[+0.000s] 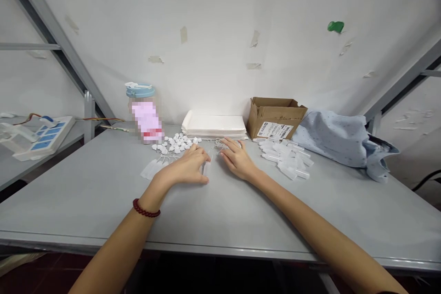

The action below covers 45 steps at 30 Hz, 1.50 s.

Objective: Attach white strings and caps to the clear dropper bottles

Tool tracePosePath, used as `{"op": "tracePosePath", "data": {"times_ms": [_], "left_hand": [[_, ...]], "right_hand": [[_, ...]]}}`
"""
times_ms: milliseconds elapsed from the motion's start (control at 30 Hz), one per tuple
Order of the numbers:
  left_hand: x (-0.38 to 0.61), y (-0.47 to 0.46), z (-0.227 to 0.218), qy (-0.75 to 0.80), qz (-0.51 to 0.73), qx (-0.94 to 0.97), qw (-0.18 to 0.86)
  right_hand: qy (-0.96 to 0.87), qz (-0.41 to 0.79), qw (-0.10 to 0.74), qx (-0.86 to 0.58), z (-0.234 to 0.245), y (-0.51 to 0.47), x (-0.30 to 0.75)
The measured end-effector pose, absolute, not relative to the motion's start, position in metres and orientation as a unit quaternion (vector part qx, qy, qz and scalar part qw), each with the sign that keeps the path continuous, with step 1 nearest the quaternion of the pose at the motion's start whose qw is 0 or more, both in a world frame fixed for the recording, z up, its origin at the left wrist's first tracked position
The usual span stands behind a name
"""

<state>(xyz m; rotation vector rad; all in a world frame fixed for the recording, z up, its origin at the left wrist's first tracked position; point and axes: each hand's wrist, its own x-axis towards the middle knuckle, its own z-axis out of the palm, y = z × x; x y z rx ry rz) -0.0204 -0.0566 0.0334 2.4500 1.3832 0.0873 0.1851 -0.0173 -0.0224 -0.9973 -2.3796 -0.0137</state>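
Note:
My left hand [189, 165] is left of centre, its thumb and fingers curved around the two ends of a small clear plastic sleeve [206, 168]. Across from it, my right hand [238, 160] reaches to a small heap of thin white string loops [217, 145], fingers spread and touching or just above them. Left of the hands lie many small white plastic pieces [176, 143] in a pile. Some flat translucent sleeves with loops [151, 168] rest beside my left wrist. More loose translucent sleeves [287, 157] are heaped to the right of my right hand.
Against the wall stand a stack of white trays or sheets [213, 124], a cardboard box [275, 117] and a blue-lidded cup [141, 92]. Light blue cloth [334, 138] is bunched at right. A white device with blue keys [50, 135] sits beyond the grey table's [220, 220] left edge.

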Motion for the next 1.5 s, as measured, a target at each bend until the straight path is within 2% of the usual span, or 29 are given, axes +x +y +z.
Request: {"op": "tracePosePath", "data": {"times_ms": [233, 467, 1500], "left_hand": [[-0.021, -0.056, 0.031, 0.476, 0.023, 0.864, 0.16], [-0.02, -0.056, 0.031, 0.482, 0.005, 0.86, 0.17], [-0.029, -0.054, 0.032, 0.496, -0.019, 0.845, 0.198]], "right_hand": [[-0.851, 0.159, 0.348, -0.361, -0.02, -0.037, 0.166], [-0.834, 0.252, 0.315, -0.377, -0.019, -0.046, 0.158], [-0.831, 0.264, 0.303, -0.384, -0.018, -0.047, 0.158]]}}
